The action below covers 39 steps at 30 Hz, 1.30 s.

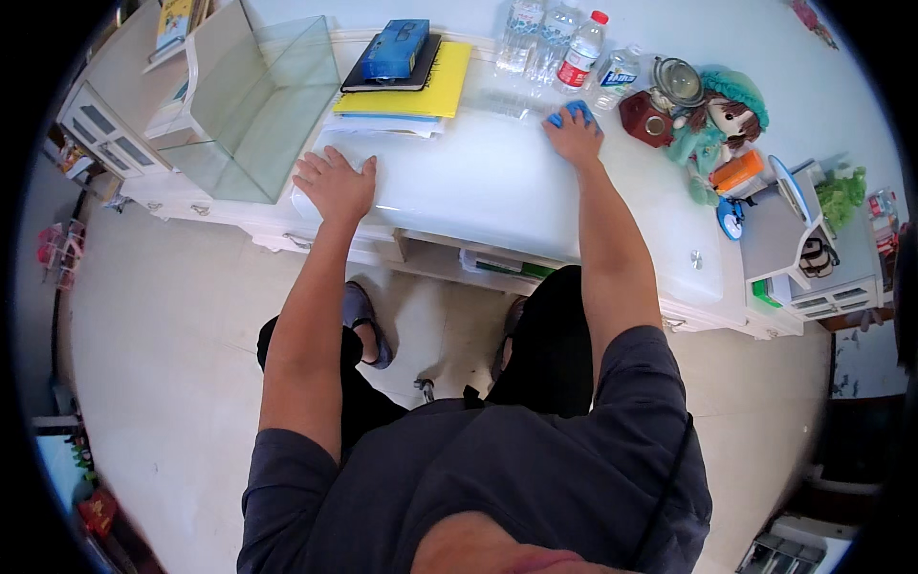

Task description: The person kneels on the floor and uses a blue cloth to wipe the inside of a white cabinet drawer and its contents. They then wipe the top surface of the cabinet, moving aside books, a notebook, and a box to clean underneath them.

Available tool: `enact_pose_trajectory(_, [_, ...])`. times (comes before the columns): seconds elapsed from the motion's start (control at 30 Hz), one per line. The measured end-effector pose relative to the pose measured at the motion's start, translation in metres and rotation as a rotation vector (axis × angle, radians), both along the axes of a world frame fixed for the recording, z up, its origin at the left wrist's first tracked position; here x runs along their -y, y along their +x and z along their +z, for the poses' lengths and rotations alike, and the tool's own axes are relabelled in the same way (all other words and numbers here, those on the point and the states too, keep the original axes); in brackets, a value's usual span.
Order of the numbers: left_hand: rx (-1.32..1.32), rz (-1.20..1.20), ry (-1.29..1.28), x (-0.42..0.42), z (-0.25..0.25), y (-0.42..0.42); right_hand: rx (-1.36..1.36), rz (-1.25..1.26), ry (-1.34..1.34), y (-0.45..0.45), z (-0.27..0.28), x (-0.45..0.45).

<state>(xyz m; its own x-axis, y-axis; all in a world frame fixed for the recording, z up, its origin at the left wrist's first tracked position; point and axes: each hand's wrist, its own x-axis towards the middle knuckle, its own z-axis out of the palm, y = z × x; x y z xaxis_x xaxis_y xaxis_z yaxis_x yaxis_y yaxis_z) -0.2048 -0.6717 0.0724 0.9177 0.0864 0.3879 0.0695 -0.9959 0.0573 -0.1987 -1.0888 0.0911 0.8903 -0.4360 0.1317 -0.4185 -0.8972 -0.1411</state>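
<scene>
My right hand (576, 139) presses a blue cloth (574, 113) against the glossy white desktop (473, 179), close to the plastic bottles (556, 43). Palm down with fingers spread, my left hand (336, 183) rests by the desk's left part, holding nothing. Just beyond it stands a clear glass tank (247, 122). Between the hands, farther back, is a pile made of a yellow folder (448, 79) over papers, a black notebook (353, 77) and a blue box (396, 49) on top. Part of the cloth is hidden under my right fingers.
Right of the bottles are a dark red wooden object (644, 118), a glass jar (678, 80), a green-dressed doll (724, 118) and an orange box (737, 171). A small shelf unit (778, 229) stands at the right end. Below the desktop runs an open compartment (445, 255) holding books.
</scene>
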Motion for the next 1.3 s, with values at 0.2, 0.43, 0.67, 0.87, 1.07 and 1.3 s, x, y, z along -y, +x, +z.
enact_pose_trajectory(0.2, [-0.039, 0.000, -0.001, 0.004, 0.004, -0.001, -0.005, 0.290, -0.064, 0.018, -0.001, -0.083])
enact_pose_trajectory(0.43, [0.008, -0.003, 0.008, -0.004, 0.001, 0.003, 0.118, 0.554, 0.014, -0.043, 0.005, -0.167])
enact_pose_trajectory(0.67, [-0.163, -0.035, -0.037, -0.009, 0.008, -0.002, 0.159, 0.675, 0.051, -0.116, 0.010, -0.180])
enact_pose_trajectory(0.87, [-0.136, -0.096, -0.049, -0.016, -0.001, -0.010, 0.103, 0.639, 0.081, -0.151, 0.013, -0.146])
enact_pose_trajectory(1.07, [-0.066, -0.144, -0.006, -0.019, -0.001, -0.018, 0.028, 0.318, 0.081, -0.136, 0.012, -0.091])
enact_pose_trajectory(1.3, [0.333, -0.198, -0.697, -0.055, 0.021, 0.092, 0.241, 0.355, 0.027, -0.103, -0.002, -0.088])
